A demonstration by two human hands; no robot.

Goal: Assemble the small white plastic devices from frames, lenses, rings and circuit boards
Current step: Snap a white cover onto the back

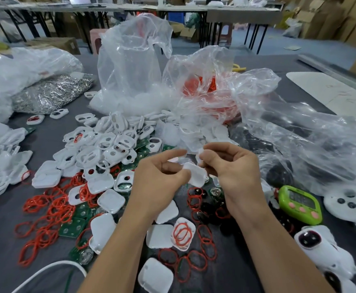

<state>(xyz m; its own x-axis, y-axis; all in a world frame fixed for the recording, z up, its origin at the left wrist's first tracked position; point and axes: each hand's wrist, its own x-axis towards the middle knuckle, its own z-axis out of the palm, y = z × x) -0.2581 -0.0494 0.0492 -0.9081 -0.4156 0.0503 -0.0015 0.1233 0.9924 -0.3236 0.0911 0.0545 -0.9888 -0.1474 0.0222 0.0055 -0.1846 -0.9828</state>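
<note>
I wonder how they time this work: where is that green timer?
In the head view, the green timer lies at the right, between the wrist of the right hand and a white controller.

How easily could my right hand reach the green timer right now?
Probably yes: the green timer lies uncovered just right of the right hand, only low parts between, though that hand holds a white piece.

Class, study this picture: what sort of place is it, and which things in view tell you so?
Probably a small factory's assembly bench: heaps of identical white frames, loose red rings and green circuit boards beside bulk plastic bags, with cardboard boxes stacked behind.
</note>
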